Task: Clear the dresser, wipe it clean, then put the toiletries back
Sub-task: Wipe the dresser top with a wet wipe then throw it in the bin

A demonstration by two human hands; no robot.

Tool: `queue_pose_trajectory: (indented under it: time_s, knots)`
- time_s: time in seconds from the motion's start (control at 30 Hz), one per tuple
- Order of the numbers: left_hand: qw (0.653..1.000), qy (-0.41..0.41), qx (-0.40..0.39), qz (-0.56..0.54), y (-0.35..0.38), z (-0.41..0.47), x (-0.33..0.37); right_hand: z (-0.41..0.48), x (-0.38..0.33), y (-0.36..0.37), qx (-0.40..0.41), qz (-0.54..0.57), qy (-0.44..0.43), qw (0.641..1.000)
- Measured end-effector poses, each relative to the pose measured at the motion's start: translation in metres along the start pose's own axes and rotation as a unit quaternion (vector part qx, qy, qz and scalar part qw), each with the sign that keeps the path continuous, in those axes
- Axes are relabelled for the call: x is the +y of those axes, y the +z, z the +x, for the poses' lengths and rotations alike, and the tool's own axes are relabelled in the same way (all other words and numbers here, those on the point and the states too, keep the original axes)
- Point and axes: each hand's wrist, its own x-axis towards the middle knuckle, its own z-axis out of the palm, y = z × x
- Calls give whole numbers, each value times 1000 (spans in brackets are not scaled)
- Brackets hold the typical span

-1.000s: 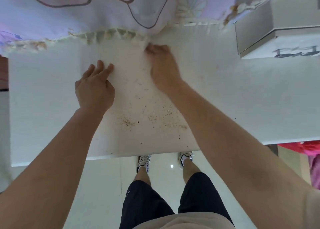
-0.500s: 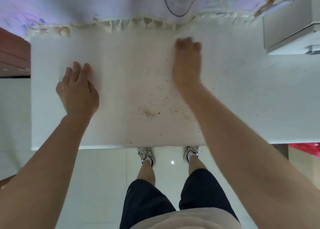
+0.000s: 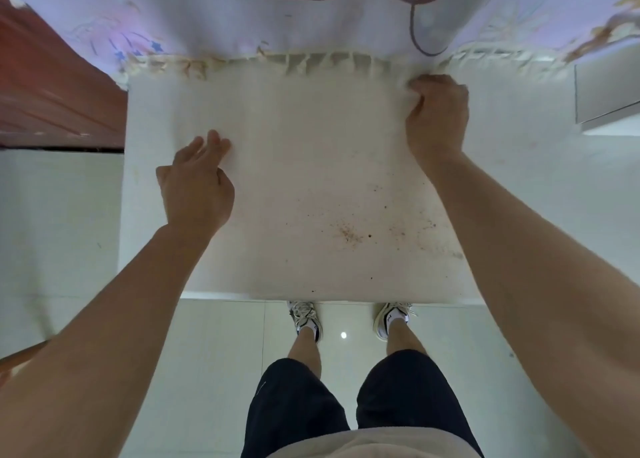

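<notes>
Flatly, left hand (image 3: 195,187) presses cloth (image 3: 311,163); right hand (image 3: 438,115) pinches it.

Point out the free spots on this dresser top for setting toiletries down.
Widest free patch: bare dresser top between the right hand and the grey box. A narrow strip runs left of the left hand. The cloth between the hands is bare but speckled near the front. Crowded only at the box corner.

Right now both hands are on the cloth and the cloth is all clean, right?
Not quite. The left hand and right hand are on the cloth, but it is not clean: the head view shows brown specks near its front edge.
</notes>
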Motion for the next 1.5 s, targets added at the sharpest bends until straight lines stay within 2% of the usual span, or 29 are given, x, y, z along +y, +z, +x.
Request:
queue_pose_trajectory:
  time_s: [0.1, 0.17, 0.23, 0.3, 0.4, 0.47, 0.57, 0.63, 0.77, 0.87, 0.97, 1.07, 1.17, 1.3, 1.4, 1.47, 1.5]
  knots:
    - [1000, 24, -12, 15, -2, -2, -7, -9, -53, 29, 18, -67, -32, 997]
    - [999, 42, -20, 15, -5, -3, -11, -30, -97, 51, -28, -86, -93, 992]
    - [998, 41, -18, -39, -12, 1, -17, -60, -128, 68, -81, -73, -161, 981]
    - [993, -18, -3, -113, -25, 8, -29, -90, -142, 73, -145, -42, -243, 958]
    - [991, -101, 46, -72, -38, 15, -57, -101, -124, 67, -207, -12, -346, 915]
    - [989, -130, 47, -62, -33, 10, -71, -87, -101, 58, -182, -15, -336, 924]
    - [990, -87, 38, -107, -19, -4, -83, -49, -79, 42, -98, -6, -169, 981]
    - [988, -81, 37, -124, -17, -6, -89, -29, -82, 40, -49, -16, -83, 995]
    - [992, -67, 3, -106, -22, -3, -100, -30, -139, 72, -29, -66, -53, 996]
    - [993, -55, -1, -106, -26, -1, -101, -50, -192, 102, -69, -60, -147, 985]
    - [992, -48, 14, -114, -26, -1, -100, -78, -231, 118, -123, -43, -295, 947]
    - [993, -41, 18, -110, -24, -1, -100, -94, -226, 120, -186, -9, -363, 913]
    - [992, -56, 6, -116, -27, 0, -95, -83, -169, 102, -152, 84, -315, 933]
    - [990, -96, -8, -106, -34, 2, -84, -55, -53, 40, -62, 27, -120, 990]
    - [991, -98, -23, -93, -34, 4, -82, -48, 19, -2, -2, -7, 21, 1000]
    - [993, -90, -33, -71, -33, 3, -79, -50, 38, -10, 20, -5, 102, 995]
    - [995, -81, -41, -50, -31, 2, -78, -54, 35, -9, 29, -4, 111, 993]
